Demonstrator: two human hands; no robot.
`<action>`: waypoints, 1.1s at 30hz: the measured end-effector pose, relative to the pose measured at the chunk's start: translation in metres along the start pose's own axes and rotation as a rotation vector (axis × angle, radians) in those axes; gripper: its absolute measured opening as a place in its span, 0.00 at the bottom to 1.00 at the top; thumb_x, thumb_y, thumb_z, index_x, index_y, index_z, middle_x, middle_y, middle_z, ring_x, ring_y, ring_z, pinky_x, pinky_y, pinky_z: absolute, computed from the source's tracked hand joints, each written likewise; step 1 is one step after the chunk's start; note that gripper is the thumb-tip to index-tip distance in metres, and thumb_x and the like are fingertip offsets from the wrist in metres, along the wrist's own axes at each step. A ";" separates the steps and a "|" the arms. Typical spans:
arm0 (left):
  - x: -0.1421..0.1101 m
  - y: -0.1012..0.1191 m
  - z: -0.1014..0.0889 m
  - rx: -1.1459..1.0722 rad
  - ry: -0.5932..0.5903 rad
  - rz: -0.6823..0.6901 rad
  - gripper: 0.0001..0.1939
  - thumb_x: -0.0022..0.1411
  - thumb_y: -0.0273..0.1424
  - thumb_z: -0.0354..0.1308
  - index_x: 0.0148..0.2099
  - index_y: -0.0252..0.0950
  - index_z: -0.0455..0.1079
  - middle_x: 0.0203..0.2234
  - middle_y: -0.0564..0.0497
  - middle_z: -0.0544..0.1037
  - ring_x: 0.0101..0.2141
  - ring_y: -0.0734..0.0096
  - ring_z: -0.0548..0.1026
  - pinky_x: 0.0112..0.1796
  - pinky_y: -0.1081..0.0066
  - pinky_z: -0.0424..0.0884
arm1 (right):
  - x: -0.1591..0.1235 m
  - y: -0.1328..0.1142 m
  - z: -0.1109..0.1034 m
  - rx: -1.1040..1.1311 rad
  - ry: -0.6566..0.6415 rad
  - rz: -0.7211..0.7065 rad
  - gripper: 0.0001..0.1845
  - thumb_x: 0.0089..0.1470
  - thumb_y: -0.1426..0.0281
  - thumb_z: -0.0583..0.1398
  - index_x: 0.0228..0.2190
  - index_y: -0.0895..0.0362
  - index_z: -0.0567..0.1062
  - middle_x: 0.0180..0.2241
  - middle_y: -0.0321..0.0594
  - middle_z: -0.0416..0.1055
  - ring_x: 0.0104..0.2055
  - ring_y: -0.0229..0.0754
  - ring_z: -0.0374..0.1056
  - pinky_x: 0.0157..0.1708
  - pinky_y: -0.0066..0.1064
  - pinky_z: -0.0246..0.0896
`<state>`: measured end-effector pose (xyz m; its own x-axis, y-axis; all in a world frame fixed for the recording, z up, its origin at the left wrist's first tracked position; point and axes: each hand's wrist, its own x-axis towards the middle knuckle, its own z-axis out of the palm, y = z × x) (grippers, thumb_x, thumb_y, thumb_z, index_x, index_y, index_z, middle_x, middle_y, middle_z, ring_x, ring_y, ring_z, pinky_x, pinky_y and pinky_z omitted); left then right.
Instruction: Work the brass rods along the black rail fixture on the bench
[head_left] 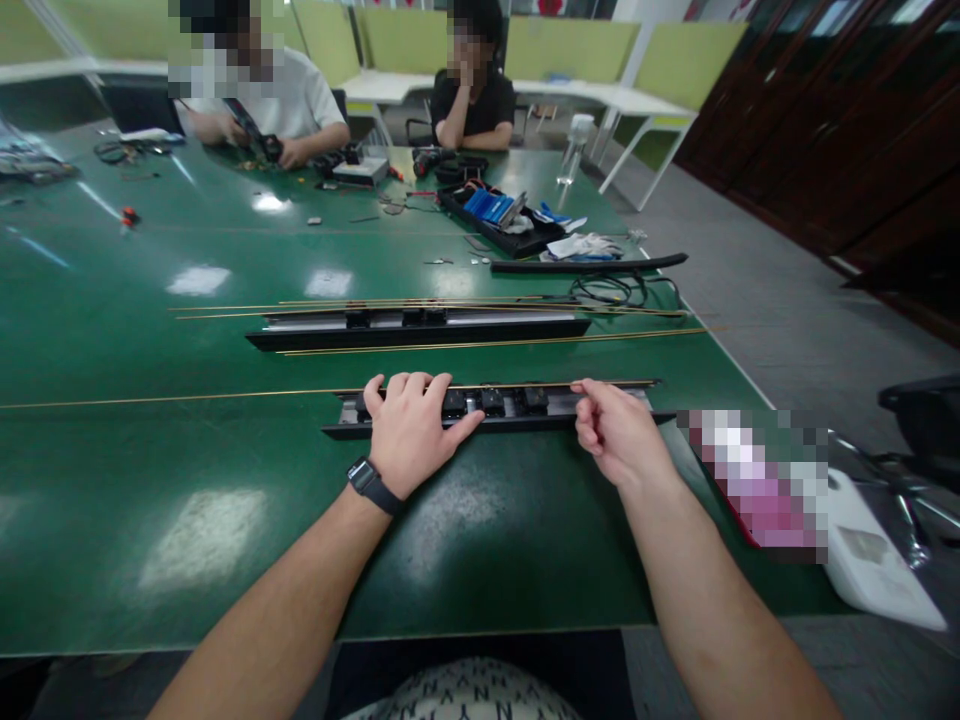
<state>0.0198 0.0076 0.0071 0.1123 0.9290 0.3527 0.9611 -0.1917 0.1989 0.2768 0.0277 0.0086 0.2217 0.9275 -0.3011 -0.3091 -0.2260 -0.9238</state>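
A black channel (555,422) with a silvery inside and several small black blocks (492,402) in it lies crosswise before me on the green table. My left hand (416,425) grips it left of its middle, fingers over the far edge and thumb stretched to the right; it hides part of the blocks. Along the far edge runs a thin brass-coloured rod (225,397), reaching well out to the left. Near the channel's right end, my right hand (611,425) pinches the rod between thumb and forefinger, the other fingers curled.
Beyond lies a second black channel (480,334) with more thin rods around it. Farther off are a black strip (592,264), coiled cable (611,290) and a black tray (495,230). A white object (874,545) sits at the right edge. Two people sit across the table.
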 end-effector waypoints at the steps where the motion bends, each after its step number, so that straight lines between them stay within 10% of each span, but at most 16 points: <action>1: 0.000 0.000 0.000 0.001 -0.004 -0.001 0.28 0.66 0.55 0.57 0.57 0.42 0.74 0.49 0.41 0.80 0.53 0.44 0.72 0.60 0.41 0.53 | 0.000 0.000 0.000 -0.001 0.000 0.002 0.09 0.53 0.66 0.67 0.33 0.58 0.75 0.15 0.29 0.66 0.10 0.30 0.54 0.07 0.21 0.40; 33: 0.000 0.001 0.001 -0.010 0.005 -0.016 0.30 0.65 0.55 0.58 0.59 0.42 0.74 0.51 0.40 0.79 0.54 0.43 0.71 0.61 0.41 0.52 | 0.003 0.001 -0.001 -0.017 -0.014 0.027 0.14 0.53 0.62 0.69 0.34 0.58 0.75 0.14 0.28 0.64 0.09 0.29 0.52 0.07 0.20 0.39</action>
<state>0.0209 0.0074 0.0059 0.0961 0.9304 0.3536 0.9602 -0.1802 0.2132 0.2780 0.0294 0.0064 0.2009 0.9249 -0.3228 -0.2989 -0.2559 -0.9193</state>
